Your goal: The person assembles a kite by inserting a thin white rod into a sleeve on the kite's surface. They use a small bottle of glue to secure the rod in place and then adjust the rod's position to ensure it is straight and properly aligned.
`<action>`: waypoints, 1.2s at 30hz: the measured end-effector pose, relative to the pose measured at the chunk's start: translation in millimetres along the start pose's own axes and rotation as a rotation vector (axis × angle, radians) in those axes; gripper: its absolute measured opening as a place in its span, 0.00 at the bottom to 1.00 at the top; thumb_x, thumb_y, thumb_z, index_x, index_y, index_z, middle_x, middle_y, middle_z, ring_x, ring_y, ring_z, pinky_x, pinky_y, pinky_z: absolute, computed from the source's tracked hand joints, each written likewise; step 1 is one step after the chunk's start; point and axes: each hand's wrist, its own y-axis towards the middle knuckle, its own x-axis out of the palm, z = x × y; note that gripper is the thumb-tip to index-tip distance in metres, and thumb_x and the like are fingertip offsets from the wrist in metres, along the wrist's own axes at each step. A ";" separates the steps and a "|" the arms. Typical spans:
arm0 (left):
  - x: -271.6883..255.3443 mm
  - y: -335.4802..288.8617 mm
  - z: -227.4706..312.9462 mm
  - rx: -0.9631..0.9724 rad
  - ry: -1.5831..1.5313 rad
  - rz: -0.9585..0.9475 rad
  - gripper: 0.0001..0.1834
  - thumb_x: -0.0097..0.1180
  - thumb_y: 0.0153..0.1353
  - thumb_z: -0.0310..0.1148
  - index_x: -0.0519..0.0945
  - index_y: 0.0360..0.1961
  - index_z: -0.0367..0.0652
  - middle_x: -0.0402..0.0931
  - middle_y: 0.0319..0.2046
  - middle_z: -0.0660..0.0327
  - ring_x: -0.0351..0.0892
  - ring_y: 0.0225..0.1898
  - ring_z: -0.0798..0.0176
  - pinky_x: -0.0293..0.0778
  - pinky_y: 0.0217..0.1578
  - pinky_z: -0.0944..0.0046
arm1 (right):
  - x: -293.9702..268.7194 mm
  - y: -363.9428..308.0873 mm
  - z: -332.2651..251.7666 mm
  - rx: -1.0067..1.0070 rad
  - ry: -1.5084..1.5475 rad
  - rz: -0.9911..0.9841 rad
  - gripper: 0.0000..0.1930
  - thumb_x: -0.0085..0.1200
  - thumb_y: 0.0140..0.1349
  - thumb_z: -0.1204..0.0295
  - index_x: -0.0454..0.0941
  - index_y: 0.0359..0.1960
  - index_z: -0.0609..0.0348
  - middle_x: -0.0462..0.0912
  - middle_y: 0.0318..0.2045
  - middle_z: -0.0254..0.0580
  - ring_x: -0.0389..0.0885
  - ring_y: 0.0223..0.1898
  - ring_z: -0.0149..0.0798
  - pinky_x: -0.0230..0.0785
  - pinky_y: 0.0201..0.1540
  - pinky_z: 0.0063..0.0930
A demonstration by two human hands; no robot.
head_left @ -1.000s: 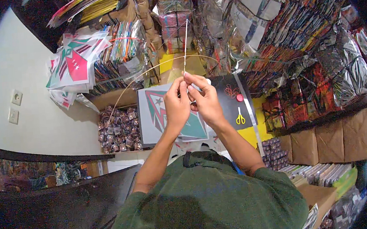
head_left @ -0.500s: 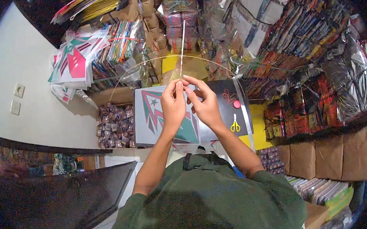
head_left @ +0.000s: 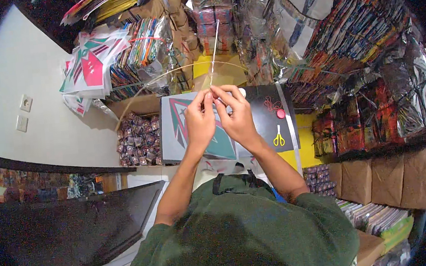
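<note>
- Change in the last half second: the curved thin stick shifts toward my left. Its right tip lies nearer the straight white stick, and its left arm appears blurred and doubled.
- Unchanged: the white stick points away from me, above the table, crossing the curved stick just beyond my fingertips.
- State of left grip: thumb and forefinger pinch the white stick near its lower end.
- State of right grip: fingers bent, fingertips close against the same spot. I cannot tell whether they clamp the stick or something thin beside it.
- Meaning for the work: I judge that the curved stick is able to turn at the crossing, so the two sticks appear not to be firmly fixed. A steady left pinch matters here.
- Items on the table, out of both grips: the printed sheet below my hands; yellow scissors, a round red item and loose red cord to the right.
</note>
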 end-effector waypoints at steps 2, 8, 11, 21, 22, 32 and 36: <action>-9.9 1.2 1.3 0.006 0.027 -0.011 0.13 0.48 0.74 0.30 0.82 0.47 0.32 0.85 0.33 0.54 0.82 0.36 0.67 0.77 0.36 0.64 | 8.2 1.2 -3.1 -0.007 0.018 -0.005 0.19 0.53 0.66 0.78 0.80 0.59 0.60 0.78 0.47 0.53 0.84 0.42 0.45 0.78 0.43 0.34; -48.3 -0.7 -15.2 0.094 -0.012 -0.046 0.13 0.46 0.74 0.29 0.82 0.49 0.36 0.85 0.32 0.56 0.80 0.32 0.70 0.74 0.32 0.66 | 36.0 10.1 -15.3 0.094 -0.009 -0.124 0.22 0.56 0.66 0.75 0.77 0.62 0.61 0.78 0.45 0.51 0.85 0.38 0.42 0.79 0.41 0.32; -83.9 -0.8 -31.6 -0.059 -0.109 -0.072 0.12 0.45 0.75 0.29 0.80 0.49 0.36 0.85 0.32 0.59 0.72 0.25 0.75 0.69 0.27 0.69 | 43.1 2.3 -25.4 0.157 -0.062 -0.135 0.24 0.60 0.64 0.71 0.75 0.63 0.56 0.79 0.44 0.50 0.84 0.32 0.42 0.78 0.38 0.35; -174.7 -14.5 -37.3 -0.235 -0.280 -0.107 0.11 0.47 0.76 0.32 0.80 0.45 0.38 0.81 0.28 0.67 0.59 0.20 0.82 0.58 0.22 0.75 | 51.3 33.4 -80.0 -0.550 -0.930 -0.296 0.31 0.65 0.56 0.52 0.75 0.65 0.23 0.61 0.71 0.44 0.60 0.66 0.56 0.56 0.66 0.53; -179.5 -15.4 -35.9 -0.220 -0.269 -0.116 0.11 0.47 0.76 0.32 0.80 0.45 0.38 0.81 0.28 0.67 0.59 0.20 0.82 0.58 0.22 0.75 | 57.6 34.0 -80.4 -0.580 -0.945 -0.309 0.32 0.64 0.55 0.50 0.74 0.65 0.21 0.59 0.72 0.43 0.59 0.67 0.55 0.54 0.67 0.54; -221.0 -22.1 -37.7 -0.099 -0.260 -0.167 0.11 0.48 0.75 0.32 0.81 0.45 0.39 0.79 0.27 0.68 0.59 0.20 0.83 0.55 0.20 0.76 | 97.9 42.6 -101.3 -0.659 -1.126 -0.190 0.37 0.66 0.50 0.47 0.72 0.66 0.15 0.58 0.74 0.38 0.55 0.70 0.51 0.51 0.65 0.58; -228.6 -22.6 -36.5 -0.073 -0.259 -0.180 0.11 0.48 0.75 0.32 0.81 0.45 0.39 0.79 0.27 0.68 0.57 0.19 0.84 0.53 0.18 0.77 | 97.7 46.9 -115.7 -0.622 -1.124 -0.159 0.34 0.66 0.53 0.49 0.73 0.65 0.16 0.54 0.75 0.40 0.52 0.71 0.53 0.50 0.67 0.58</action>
